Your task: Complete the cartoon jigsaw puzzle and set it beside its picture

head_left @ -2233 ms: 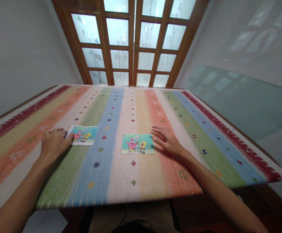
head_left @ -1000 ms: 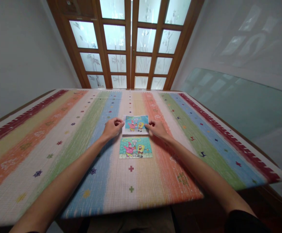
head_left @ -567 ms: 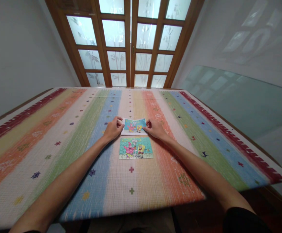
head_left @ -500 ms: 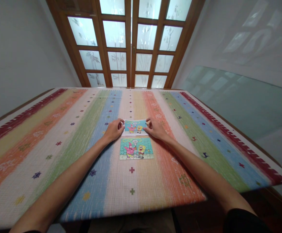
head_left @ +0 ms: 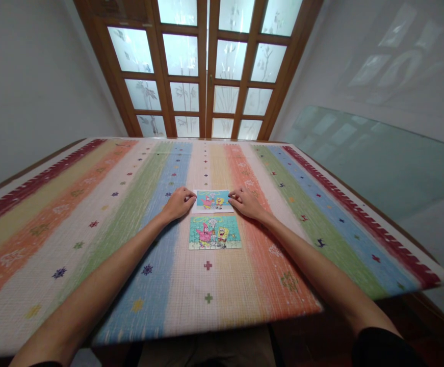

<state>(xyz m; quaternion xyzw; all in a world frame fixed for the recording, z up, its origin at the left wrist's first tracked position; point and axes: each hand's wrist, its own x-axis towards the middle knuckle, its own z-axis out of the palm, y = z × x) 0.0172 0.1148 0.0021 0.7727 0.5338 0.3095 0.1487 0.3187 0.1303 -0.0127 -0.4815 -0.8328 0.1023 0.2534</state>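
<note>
A small cartoon picture card [head_left: 213, 200] with a white border lies flat on the striped mat, just beyond an assembled cartoon jigsaw puzzle [head_left: 214, 232]. My left hand [head_left: 178, 202] pinches the card's left edge, fingers curled. My right hand [head_left: 246, 202] grips the card's right edge the same way. Both forearms reach in from the near corners, on either side of the puzzle, which neither hand touches.
The striped woven mat [head_left: 92, 204] covers the whole table, its near edge just in front of my lap. A wooden glass-paned door [head_left: 206, 66] stands behind the table. A tinted glass sheet [head_left: 378, 158] leans along the right wall.
My left hand carried the card from the left of the mat to the centre above the puzzle. My right hand left the puzzle's side and took the card's right edge. The card now lies flat.
</note>
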